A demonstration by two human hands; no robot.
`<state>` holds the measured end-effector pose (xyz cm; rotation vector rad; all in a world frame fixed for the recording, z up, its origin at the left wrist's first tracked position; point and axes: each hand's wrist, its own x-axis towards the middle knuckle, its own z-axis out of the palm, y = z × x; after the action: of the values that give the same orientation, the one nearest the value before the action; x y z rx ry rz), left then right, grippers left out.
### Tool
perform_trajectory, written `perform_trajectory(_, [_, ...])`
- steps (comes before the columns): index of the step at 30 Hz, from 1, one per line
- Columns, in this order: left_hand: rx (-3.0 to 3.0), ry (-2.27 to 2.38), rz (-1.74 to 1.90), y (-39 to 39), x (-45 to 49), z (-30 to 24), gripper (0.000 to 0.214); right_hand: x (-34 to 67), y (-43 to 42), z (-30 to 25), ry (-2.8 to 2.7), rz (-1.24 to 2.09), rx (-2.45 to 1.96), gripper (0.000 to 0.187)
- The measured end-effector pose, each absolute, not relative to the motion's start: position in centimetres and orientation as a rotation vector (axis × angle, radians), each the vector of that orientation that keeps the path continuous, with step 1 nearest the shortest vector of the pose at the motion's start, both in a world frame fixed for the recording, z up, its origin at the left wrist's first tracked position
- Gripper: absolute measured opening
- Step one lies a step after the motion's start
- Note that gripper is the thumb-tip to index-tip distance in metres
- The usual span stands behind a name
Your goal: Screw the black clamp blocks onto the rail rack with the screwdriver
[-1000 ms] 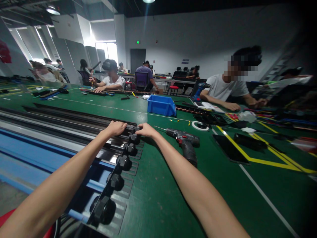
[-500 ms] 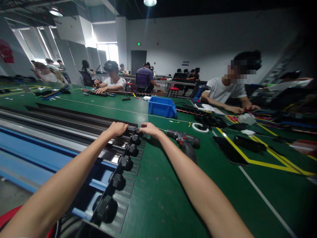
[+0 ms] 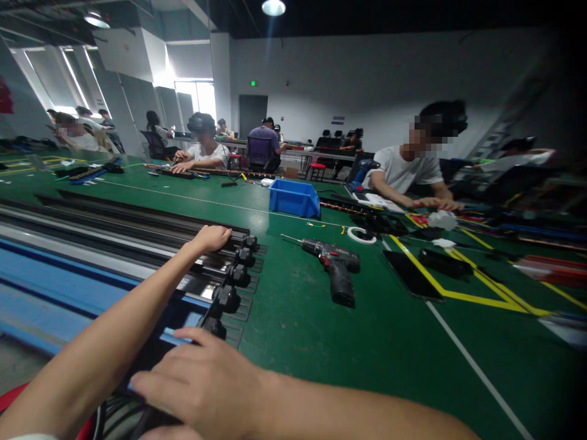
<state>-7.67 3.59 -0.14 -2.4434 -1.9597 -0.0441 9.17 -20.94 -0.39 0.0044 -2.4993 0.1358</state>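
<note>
My left hand is on the end of a long black rail, fingers curled over it and partly hidden. Beside it, a row of black cable glands on slotted end plates runs along the rail ends toward me. My right hand is close to the camera, over the near end of that row. Its fingers are apart, with nothing seen in them, and it hides the nearest gland. Blue rails lie on the near side, under my left forearm.
On the green tabletop a cordless drill lies right of the glands, bit pointing left. Behind it stand a blue bin and a white ring. A black flat panel lies further right. Co-workers sit across the table.
My right hand has left the far gland and come back toward me, to the near end of the row. The left hand stays on the rail. The view has shifted slightly.
</note>
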Motion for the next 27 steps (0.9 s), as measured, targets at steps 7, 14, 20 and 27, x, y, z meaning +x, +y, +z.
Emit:
perform_trajectory(7, [-2.417, -1.983, -0.05, 3.6, -7.6, -0.1, 0.064, 8.3, -20.5, -4.1, -2.558, -0.032, -0.011, 0.046])
perform_trajectory(14, [-2.417, -1.98, -0.042, 3.8, -7.7, -0.2, 0.064, 7.7, -20.2, -4.7, -2.554, -0.084, -0.053, 0.045])
perform_trajectory(20, [-2.413, -1.979, -0.02, 3.7, -7.6, -0.1, 0.065, 7.5, -20.0, -4.3, -2.568, -0.099, -0.033, 0.046])
perform_trajectory(27, [-2.407, -1.977, -0.006, 3.6, -7.6, 0.0, 0.065, 7.3, -19.9, -3.8, -2.609, -0.102, -0.008, 0.047])
